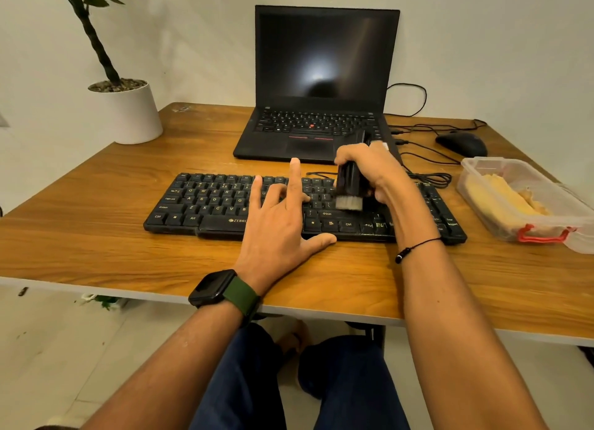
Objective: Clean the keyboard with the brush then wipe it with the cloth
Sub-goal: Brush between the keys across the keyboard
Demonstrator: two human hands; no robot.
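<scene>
Right hand (366, 172) is wrapped around the black brush (350, 185), fingers curled tight on its body, pale bristles pointing down and touching the keys on the right-centre of the black keyboard (205, 204). Left hand (283, 217) lies spread over the middle of the keyboard, fingers straight and fanned, index finger lifted, thumb resting on the counter (96, 236) just off the keyboard's near edge; it holds nothing. Keyboard sits square across the counter, its near edge well back from the counter's front lip, so there is a broad band of bare wood in front of it and more open wood to its left, up to the white plant pot (135, 114) at the far left corner. Tighter on the right: the clear plastic box (482, 172) with a red latch sits just beside the keyboard's right end, something yellow inside that may be the cloth, hard to tell through the plastic. Behind, an open laptop (321, 75) with a dark screen stands close to the keyboard's far edge, cables looping between them toward a black mouse (463, 143). Forearms cover part of the keyboard's right half, and the box is cut off by the frame's right edge.
</scene>
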